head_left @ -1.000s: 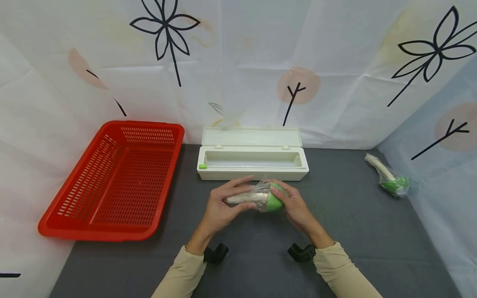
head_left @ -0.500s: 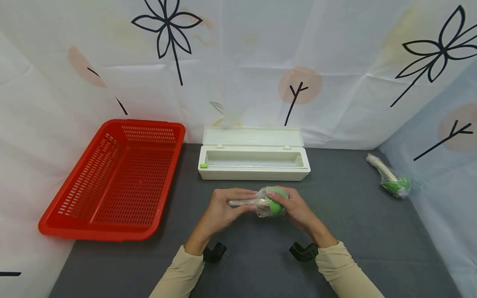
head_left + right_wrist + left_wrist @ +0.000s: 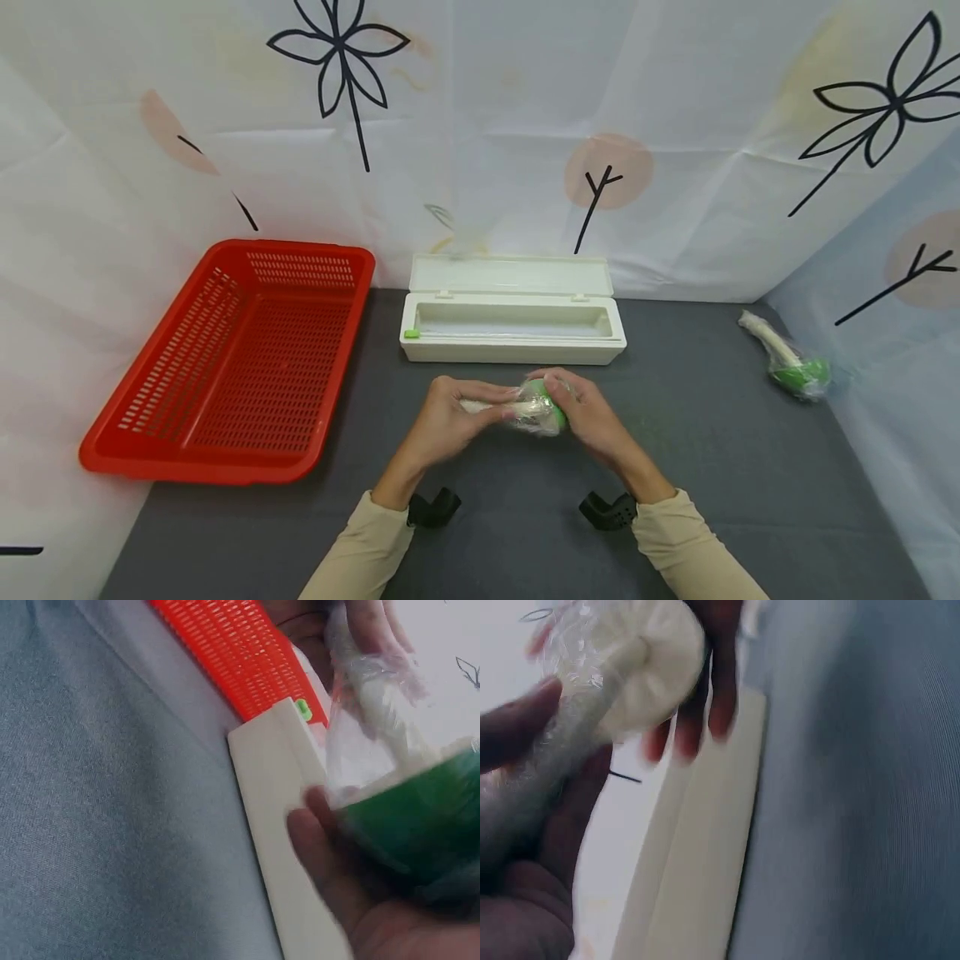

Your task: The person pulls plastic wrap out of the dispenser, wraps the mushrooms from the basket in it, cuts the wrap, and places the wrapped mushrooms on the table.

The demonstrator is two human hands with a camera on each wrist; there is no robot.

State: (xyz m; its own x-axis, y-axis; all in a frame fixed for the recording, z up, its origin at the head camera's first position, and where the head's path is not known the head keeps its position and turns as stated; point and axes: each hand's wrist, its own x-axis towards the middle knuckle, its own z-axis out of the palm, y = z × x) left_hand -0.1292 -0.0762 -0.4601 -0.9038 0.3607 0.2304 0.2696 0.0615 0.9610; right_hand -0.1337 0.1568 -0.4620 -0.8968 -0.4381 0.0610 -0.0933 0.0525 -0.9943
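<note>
A mushroom with a green cap and a pale stem [image 3: 531,408] is held level between both hands, wrapped in crinkled cling film. My left hand [image 3: 450,423] pinches the stem between thumb and fingers. Around the green cap [image 3: 427,806] curl the fingers of my right hand [image 3: 597,421], at the other end. In the left wrist view the cap's cream underside [image 3: 664,671] faces the camera, with loose film bunched round the stem. Just behind the hands stands a white cling film dispenser [image 3: 513,351], its lid raised.
A red perforated basket [image 3: 201,471] stands at the left. Another film-wrapped green-capped mushroom [image 3: 798,371] lies at the far right, close to the side curtain. A printed white curtain [image 3: 495,100] hangs behind the dark grey tabletop [image 3: 720,467].
The mushroom has turned in the hands, and its film has gathered more closely round the cap. My right hand has shifted its hold on the cap, while my left stays at the stem.
</note>
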